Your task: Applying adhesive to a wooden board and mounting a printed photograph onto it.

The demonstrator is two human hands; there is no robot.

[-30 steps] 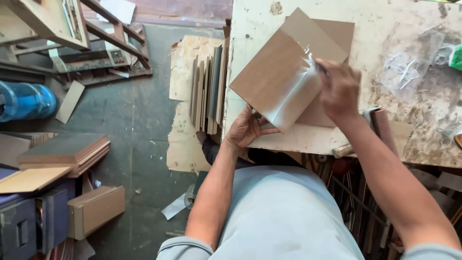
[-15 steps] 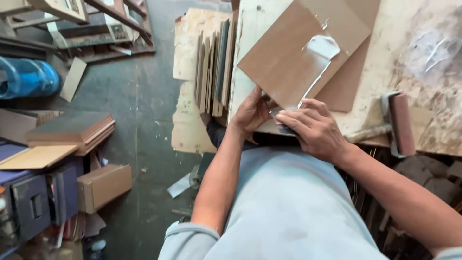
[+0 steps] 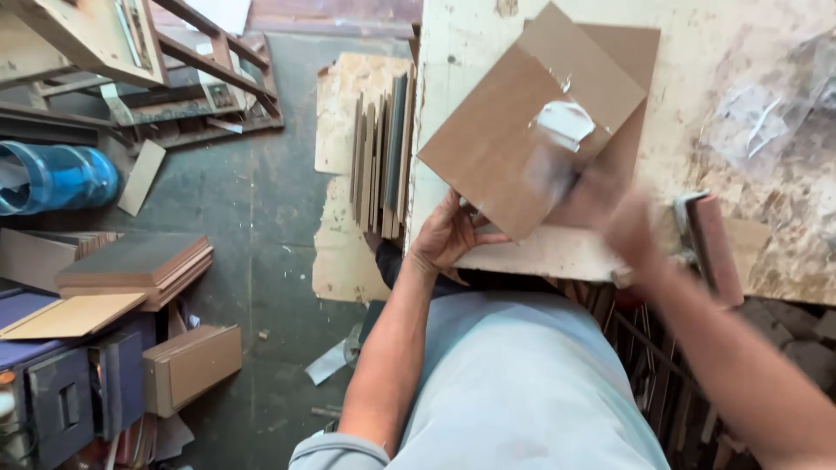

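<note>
A square brown board (image 3: pixel 505 130) lies tilted on a second brown board (image 3: pixel 631 61) on the stained white worktable (image 3: pixel 766 52). A smear of white paste (image 3: pixel 564 120) sits near the top board's middle. My left hand (image 3: pixel 448 233) grips the board's near left edge, fingers under it. My right hand (image 3: pixel 614 218) is a motion blur over the board's near right edge, just below the paste; what it holds cannot be made out. A roller with a reddish sleeve (image 3: pixel 712 245) lies on the table right of that hand.
Several thin boards (image 3: pixel 383 157) stand on edge against the table's left side. On the floor to the left are a blue drum (image 3: pixel 57 178), stacked boards (image 3: pixel 139 265), a small cardboard box (image 3: pixel 193 365) and a wooden frame (image 3: pixel 104 43). Clear plastic film (image 3: pixel 758 113) lies on the table.
My right hand has left the board's near edge by my left hand and swung right and up, now blurred. My left hand stays on the board's edge.
</note>
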